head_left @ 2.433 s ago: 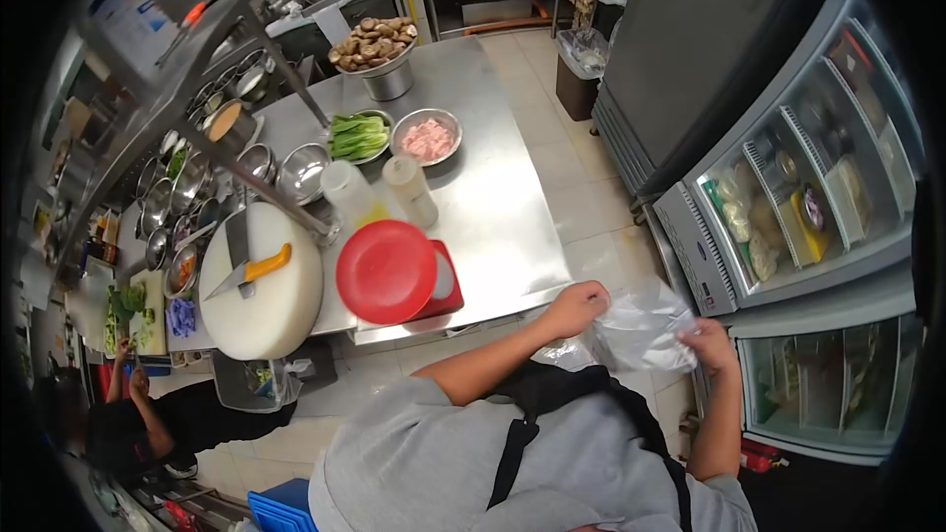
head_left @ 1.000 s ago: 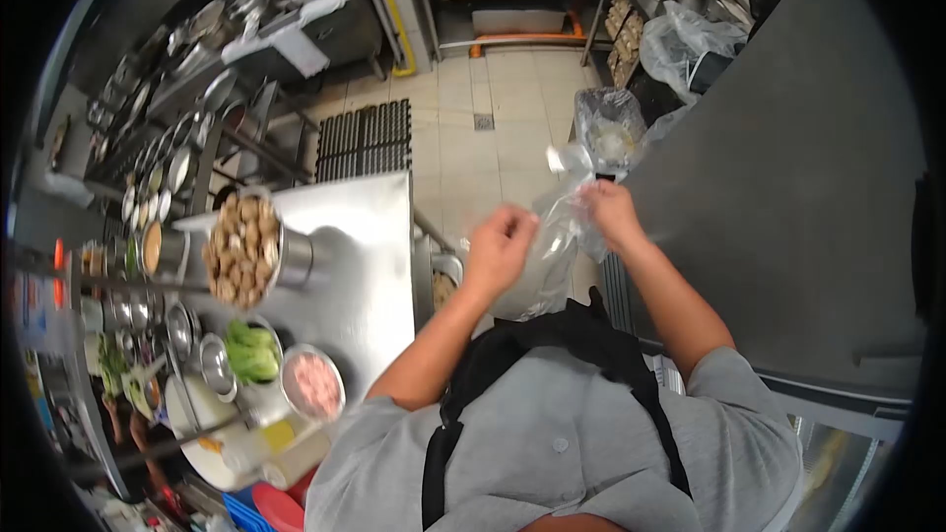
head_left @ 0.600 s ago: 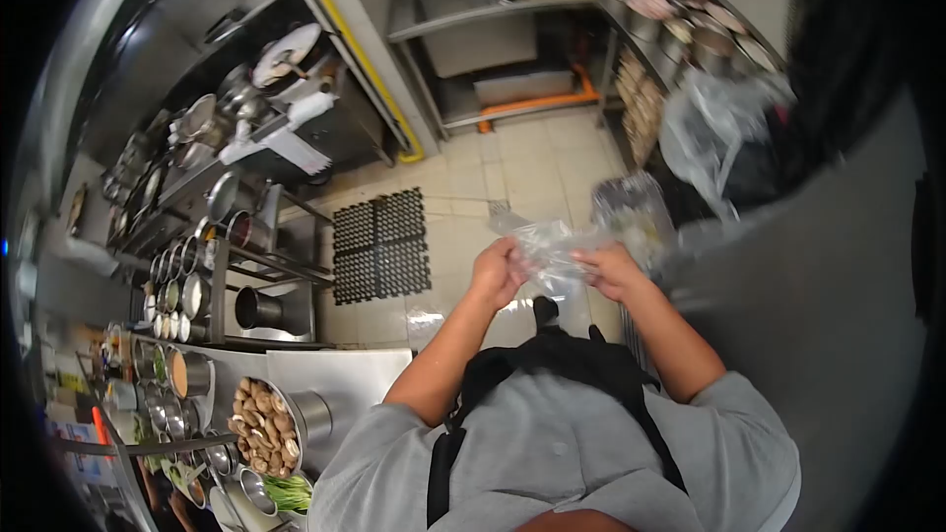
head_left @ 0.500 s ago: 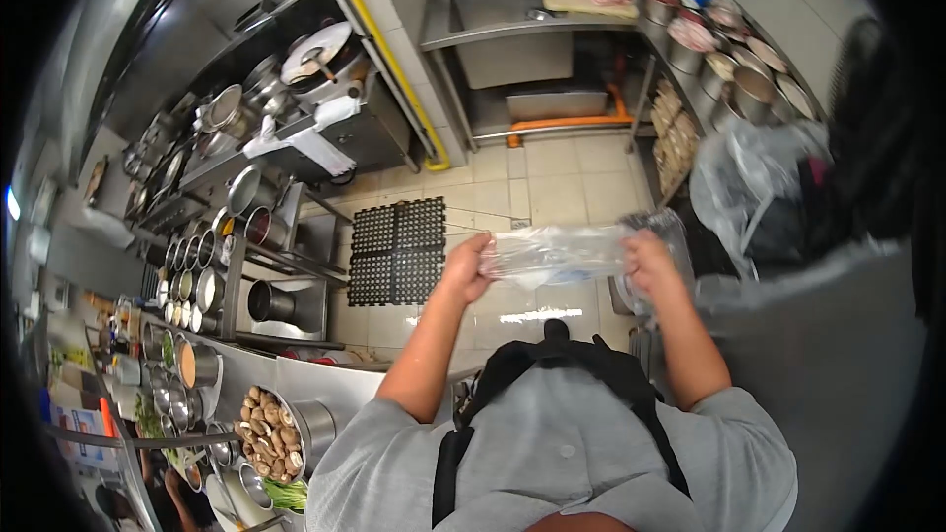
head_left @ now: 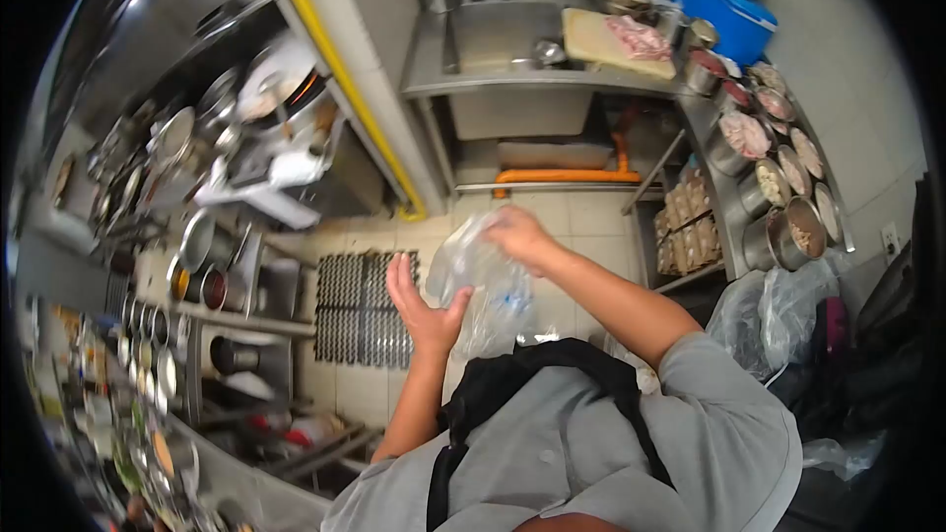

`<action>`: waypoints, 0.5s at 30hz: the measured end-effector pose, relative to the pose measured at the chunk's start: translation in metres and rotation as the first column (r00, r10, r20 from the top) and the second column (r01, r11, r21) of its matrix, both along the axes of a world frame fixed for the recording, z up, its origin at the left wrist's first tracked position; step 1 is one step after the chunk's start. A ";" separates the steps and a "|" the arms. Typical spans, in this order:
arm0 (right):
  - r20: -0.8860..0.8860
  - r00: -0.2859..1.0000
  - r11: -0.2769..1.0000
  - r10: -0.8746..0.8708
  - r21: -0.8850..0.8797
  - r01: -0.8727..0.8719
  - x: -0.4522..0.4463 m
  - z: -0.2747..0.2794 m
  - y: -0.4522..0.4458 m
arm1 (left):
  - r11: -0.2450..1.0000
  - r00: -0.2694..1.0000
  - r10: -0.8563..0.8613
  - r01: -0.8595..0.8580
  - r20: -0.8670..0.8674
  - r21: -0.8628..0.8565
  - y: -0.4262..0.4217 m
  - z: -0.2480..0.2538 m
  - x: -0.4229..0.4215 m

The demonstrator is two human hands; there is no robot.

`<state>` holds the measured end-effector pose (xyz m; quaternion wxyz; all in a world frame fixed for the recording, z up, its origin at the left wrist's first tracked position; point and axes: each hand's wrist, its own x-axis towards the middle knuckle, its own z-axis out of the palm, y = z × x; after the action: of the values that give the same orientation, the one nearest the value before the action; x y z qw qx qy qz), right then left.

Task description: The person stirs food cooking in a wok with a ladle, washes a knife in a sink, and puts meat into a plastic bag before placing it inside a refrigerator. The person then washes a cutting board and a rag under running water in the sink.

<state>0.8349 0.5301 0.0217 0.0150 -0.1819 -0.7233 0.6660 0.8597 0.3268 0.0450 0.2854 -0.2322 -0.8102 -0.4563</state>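
A clear plastic bag (head_left: 498, 300) hangs in front of my body, with a small blue print on its lower part. My right hand (head_left: 522, 236) is closed on the bag's upper end. To the left, my left hand (head_left: 429, 313) is raised with its fingers stretched and thumb apart, beside the bag's left edge. Whether its thumb touches the plastic is hard to tell.
Ahead is a steel sink (head_left: 507, 25) with a cutting board (head_left: 581, 34) bearing raw meat (head_left: 639, 37). Steel pots (head_left: 754, 182) and egg trays (head_left: 690, 222) fill the right side. A black perforated mat (head_left: 363, 310) lies on the floor; a stove (head_left: 286, 163) stands left.
The bag was stretched level between both hands; now it hangs from my right hand, which has moved left and up. My left hand has let go and spread its fingers. The view has shifted right.
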 end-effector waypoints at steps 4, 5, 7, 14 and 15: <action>-0.019 0.978 0.955 0.207 0.220 -0.198 -0.068 0.055 0.066 | 0.977 0.999 -0.006 0.014 0.039 -0.211 0.068 -0.035 -0.136; -0.034 0.989 0.971 0.146 0.195 -0.136 -0.086 0.058 0.100 | 0.977 0.998 -0.045 0.052 0.041 -0.205 0.085 -0.031 -0.169; -0.049 0.997 0.984 0.061 0.168 -0.052 -0.107 0.073 0.155 | 0.944 0.972 -0.237 0.232 0.009 -0.233 0.122 -0.014 -0.223; -0.084 0.985 0.949 -0.153 -0.292 0.123 -0.140 0.094 0.308 | 0.773 0.666 -0.503 0.631 0.550 -0.057 0.276 0.041 -0.339; -0.079 0.968 0.911 -0.237 -0.365 0.194 -0.143 0.091 0.335 | 0.750 0.267 -0.541 0.582 0.797 0.315 0.294 0.039 -0.358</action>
<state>0.6918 0.8652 0.1127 0.0995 -0.2196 -0.5647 0.7893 0.5013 0.6207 0.0840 -0.3374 -0.2520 -0.7124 -0.5614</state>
